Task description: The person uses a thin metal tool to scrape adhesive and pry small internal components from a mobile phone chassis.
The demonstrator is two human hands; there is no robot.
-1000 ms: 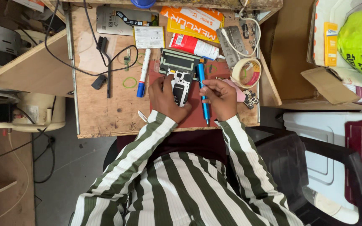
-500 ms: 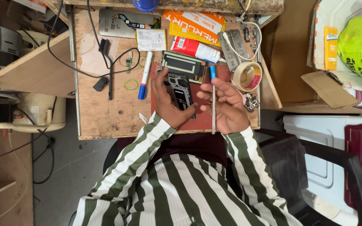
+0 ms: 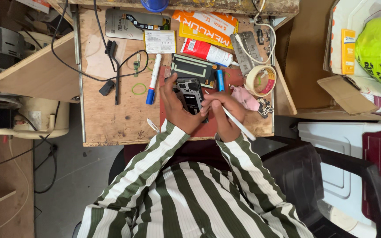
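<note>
An opened black phone body (image 3: 190, 94) lies on a red mat (image 3: 252, 125) on the small wooden bench. My left hand (image 3: 173, 108) holds the phone along its left side. My right hand (image 3: 223, 112) grips a thin white tool (image 3: 239, 123) like a pen, its tip down on the phone's lower right part. A separated screen panel (image 3: 194, 67) lies just beyond the phone, with a blue pen (image 3: 220, 80) to its right.
A blue-capped white marker (image 3: 152, 79), green rubber band (image 3: 139, 88) and black cable (image 3: 111, 61) lie left of the mat. Tape roll (image 3: 261, 80), pink cloth (image 3: 247, 94), red-white tube (image 3: 208, 52) and orange box (image 3: 206, 26) sit behind. A black chair (image 3: 331, 185) stands at my right.
My right hand put down the blue pen behind the phone and now holds a white tool, tip brought onto the phone. The left hand stays on the phone.
</note>
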